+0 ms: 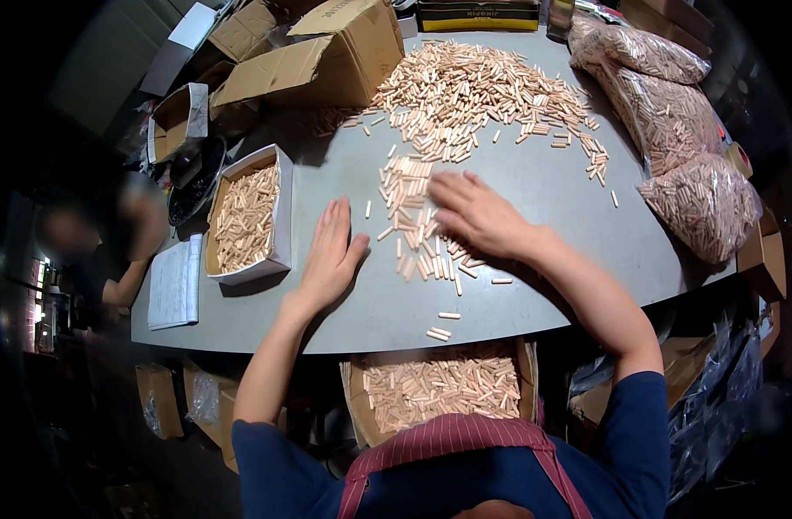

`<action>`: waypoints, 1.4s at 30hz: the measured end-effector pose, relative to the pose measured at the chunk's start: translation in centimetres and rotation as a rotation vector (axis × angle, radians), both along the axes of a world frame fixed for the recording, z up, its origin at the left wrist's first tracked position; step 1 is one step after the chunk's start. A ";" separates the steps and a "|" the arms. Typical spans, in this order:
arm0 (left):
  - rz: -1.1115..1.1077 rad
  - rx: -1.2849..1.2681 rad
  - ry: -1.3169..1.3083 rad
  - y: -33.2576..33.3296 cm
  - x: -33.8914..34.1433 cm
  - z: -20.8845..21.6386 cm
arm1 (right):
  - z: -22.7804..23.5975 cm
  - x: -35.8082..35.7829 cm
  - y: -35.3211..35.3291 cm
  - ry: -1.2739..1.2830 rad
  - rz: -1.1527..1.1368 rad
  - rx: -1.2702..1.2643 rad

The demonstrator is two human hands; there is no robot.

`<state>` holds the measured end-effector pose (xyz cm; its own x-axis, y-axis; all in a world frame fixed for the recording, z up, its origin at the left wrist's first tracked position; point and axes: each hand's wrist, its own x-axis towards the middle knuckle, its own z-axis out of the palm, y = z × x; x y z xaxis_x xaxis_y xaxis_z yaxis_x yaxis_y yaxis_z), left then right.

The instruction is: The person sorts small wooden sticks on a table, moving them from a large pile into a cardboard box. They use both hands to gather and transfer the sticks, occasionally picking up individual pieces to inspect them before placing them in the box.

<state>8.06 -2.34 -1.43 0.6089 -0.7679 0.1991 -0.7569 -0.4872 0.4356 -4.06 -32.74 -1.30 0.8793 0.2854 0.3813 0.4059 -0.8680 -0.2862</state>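
A loose cluster of short, pale wooden dowel pins (422, 233) lies on the grey surface (552, 259), straight in front of the person and near its front edge. The right hand (478, 212) rests flat on this cluster, fingers spread and open, palm down over the pins, gripping none that can be seen. The left hand (331, 255) lies just beside the cluster on its left, also open and flat on the bare surface, fingers together and pointing away from the body, touching no pins.

A few stray pins (439, 331) sit apart at the very front edge. Below that edge, close to the person's apron, an open cardboard box (527, 381) holds a layer of the same pins.

Farther back, a much larger heap of pins (474, 91) spreads across the middle of the surface. To the left stands a white-walled box (282, 208) partly filled with pins, with a sheet of paper (175, 281) beside it. Empty brown cartons (327, 56) lie tipped at the back left. Along the right edge, clear plastic bags (681, 130) stuffed with pins are piled together.

Another person, blurred, sits at the far left.
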 end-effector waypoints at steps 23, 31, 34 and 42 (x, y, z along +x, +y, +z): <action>-0.411 0.195 -0.210 -4.1 -5.0 1.8 | -3.6 3.1 -6.3 0.033 -0.161 1.296; -0.402 0.153 -0.088 -3.0 -7.4 1.9 | -3.4 2.8 -5.9 0.032 -0.238 1.044; -0.403 0.116 -0.062 -4.5 -7.3 2.2 | -2.9 2.6 -5.5 0.002 -0.259 0.976; -0.597 0.296 -0.199 -6.3 -8.8 2.6 | -2.7 2.2 -6.0 -0.009 -0.208 0.816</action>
